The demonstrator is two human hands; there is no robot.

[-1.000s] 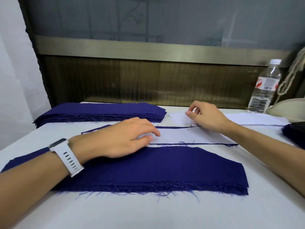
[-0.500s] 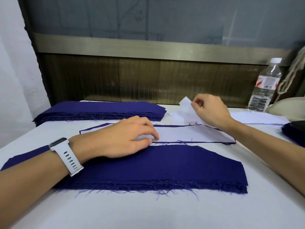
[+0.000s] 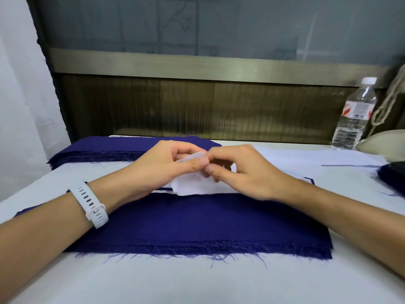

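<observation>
Two hands lift one white interfacing piece at the far edge of the navy panel.
The left hand and right hand each pinch it; likely not yet laid flat on the panel, so aligning remains. Beyond the panel, rightward, the water bottle has a red-and-white label, unreadable.

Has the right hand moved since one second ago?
Yes. The right hand moved left, away from the water bottle, and now meets the left hand at the white fabric piece, which both pinch.
</observation>
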